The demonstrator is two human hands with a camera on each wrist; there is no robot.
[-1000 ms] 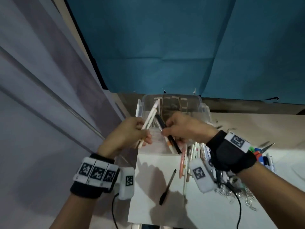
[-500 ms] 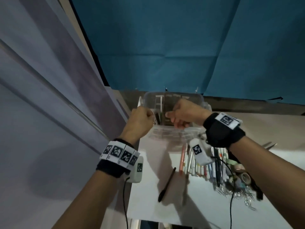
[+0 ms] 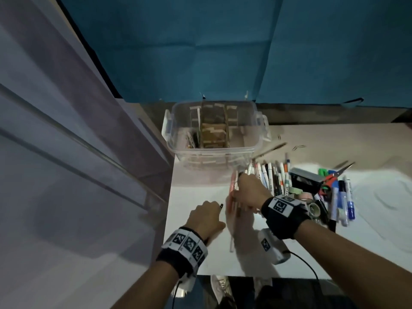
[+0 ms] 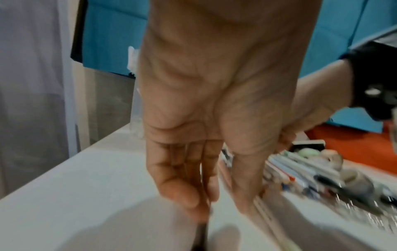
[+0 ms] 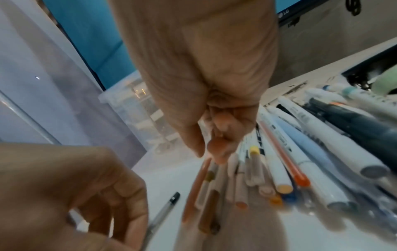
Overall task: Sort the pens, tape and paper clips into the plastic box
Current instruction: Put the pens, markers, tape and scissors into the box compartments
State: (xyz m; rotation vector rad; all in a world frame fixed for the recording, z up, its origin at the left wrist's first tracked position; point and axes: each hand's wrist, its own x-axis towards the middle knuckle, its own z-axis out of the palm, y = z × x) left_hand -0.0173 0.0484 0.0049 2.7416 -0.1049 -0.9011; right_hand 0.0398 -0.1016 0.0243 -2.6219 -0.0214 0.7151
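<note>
The left hand (image 3: pixel 206 218) hovers low over the white tabletop (image 3: pixel 194 197) with its fingers curled down onto a lone black pen (image 5: pixel 165 208). In the left wrist view the fingertips appear to pinch the pen's dark barrel, though the picture is blurred and a firm grip cannot be confirmed. The right hand (image 3: pixel 249 192) is down on the near edge of the row of pens (image 3: pixel 270 177), its fingers bunched around a few thin ones, among them an orange-pink pen (image 3: pixel 232 186). The right wrist view shows the fingertips closing on their barrels; whether they are already lifted off the tabletop cannot be told.

The step in hand looks like gathering a fresh batch of pens, one hand to the stray pen and the other to the pile. The next move would call for securing both grips, lifting clear, and carrying the pens forward to the clear plastic box (image 3: pixel 214 150), which stands at the far edge of the tabletop. It has cardboard dividers (image 3: pixel 213 134), and some pens seem to stand in its left compartment.

Right of the pens lie rolls of tape (image 3: pixel 313 209), markers (image 3: pixel 344 197), scissors (image 3: pixel 338 171) and a tangle of paper clips (image 4: pixel 354 210), all outside the box, so much of the sorting remains.
</note>
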